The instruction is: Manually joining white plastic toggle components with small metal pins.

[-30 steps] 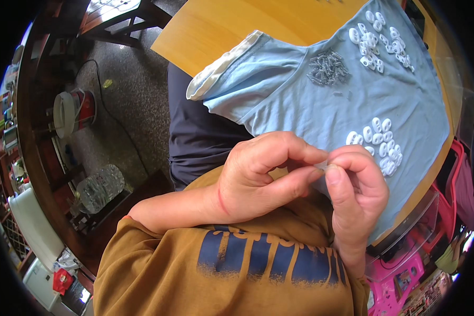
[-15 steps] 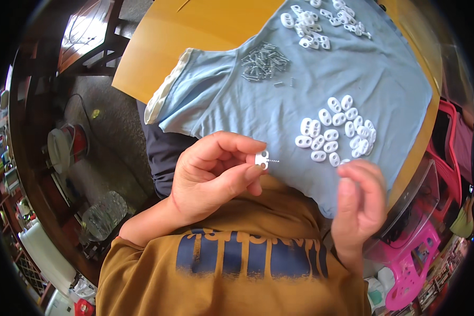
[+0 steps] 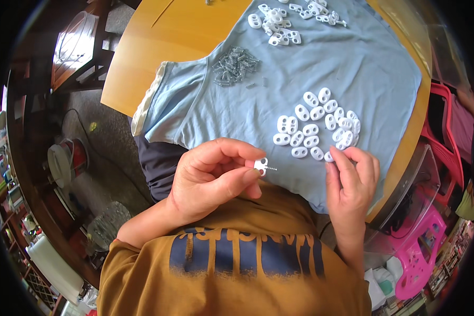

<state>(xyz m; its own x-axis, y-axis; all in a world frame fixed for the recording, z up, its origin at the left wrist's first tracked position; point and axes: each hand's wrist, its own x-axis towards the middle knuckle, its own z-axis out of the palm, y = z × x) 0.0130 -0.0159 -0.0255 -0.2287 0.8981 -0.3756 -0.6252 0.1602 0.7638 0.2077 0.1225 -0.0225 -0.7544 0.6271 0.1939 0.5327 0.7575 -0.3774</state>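
Note:
Between the thumb and fingertips of my left hand is a small white two-hole cord lock part. A thin metal spring sticks out of its right side. My right hand is at the near edge of a group of white oval two-hole cord lock shells. Its thumb and index finger close around the nearest shell, which the fingertips partly cover. The shells lie on a light blue cloth garment spread over the table.
A heap of small metal springs lies on the cloth, with two loose ones beside it. More white cord lock parts are piled at the far side. The yellow table shows around the garment. A pink plastic chair stands at the right.
My right hand has moved in to the nearest shell and closed its fingertips on it. My left hand keeps its hold on the part with the spring. The whole view has shifted slightly.

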